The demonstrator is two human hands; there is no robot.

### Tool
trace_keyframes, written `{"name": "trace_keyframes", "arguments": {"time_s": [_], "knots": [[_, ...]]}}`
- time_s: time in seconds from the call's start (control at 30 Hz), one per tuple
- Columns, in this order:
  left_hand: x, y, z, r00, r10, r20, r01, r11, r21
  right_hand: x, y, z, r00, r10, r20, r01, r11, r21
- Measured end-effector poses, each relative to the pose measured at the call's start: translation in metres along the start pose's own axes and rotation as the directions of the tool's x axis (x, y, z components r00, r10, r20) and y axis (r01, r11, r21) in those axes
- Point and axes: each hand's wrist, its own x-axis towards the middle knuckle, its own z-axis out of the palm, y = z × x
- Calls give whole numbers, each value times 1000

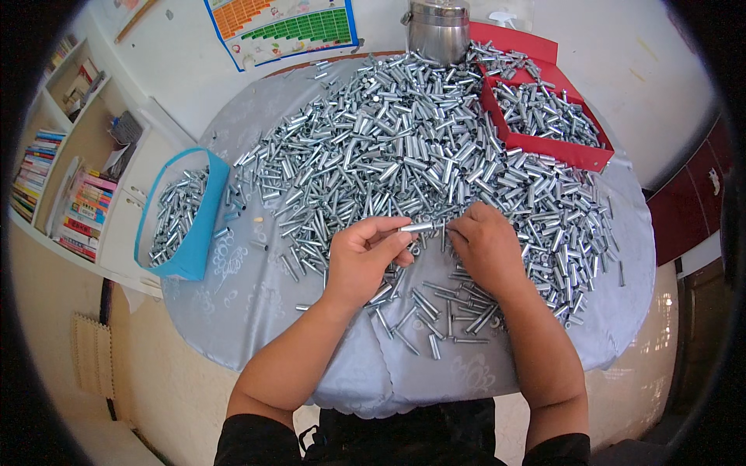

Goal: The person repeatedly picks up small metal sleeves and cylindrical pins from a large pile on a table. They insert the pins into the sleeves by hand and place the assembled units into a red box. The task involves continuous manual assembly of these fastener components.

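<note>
Over the near part of a big pile of metal sleeves and bolts [396, 140], my two hands meet. My left hand [365, 252] is closed, pinching a shiny metal sleeve [420, 227] between thumb and fingers, the tube lying sideways. Close to the sleeve's right end, my right hand [483, 245] is closed too, its fingertips pinched together. A small thin metal part shows between the sleeve and those fingertips, but its kind is hidden. Loose bolts [471, 340] and a few sleeves [434, 347] lie on the cloth between my forearms.
At the left, a blue fabric box [189, 252] holds metal sleeves. A red box [552, 154] with more metal parts stands at the back right, beside a steel pot [437, 33]. A silvery cloth [221, 311] covers the round table. Bookshelves [74, 167] stand at the far left.
</note>
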Motion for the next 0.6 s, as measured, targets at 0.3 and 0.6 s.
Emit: {"name": "trace_keyframes", "arguments": {"time_s": [0.3, 0.6], "knots": [[-1, 0, 2, 1000, 10, 0, -10, 1000, -16, -7, -12, -5, 893, 434, 119, -293, 359, 886], [-1, -2, 2, 1000, 15, 0, -15, 1000, -10, -10, -20, -2, 921, 356, 158, -269, 287, 920]]}}
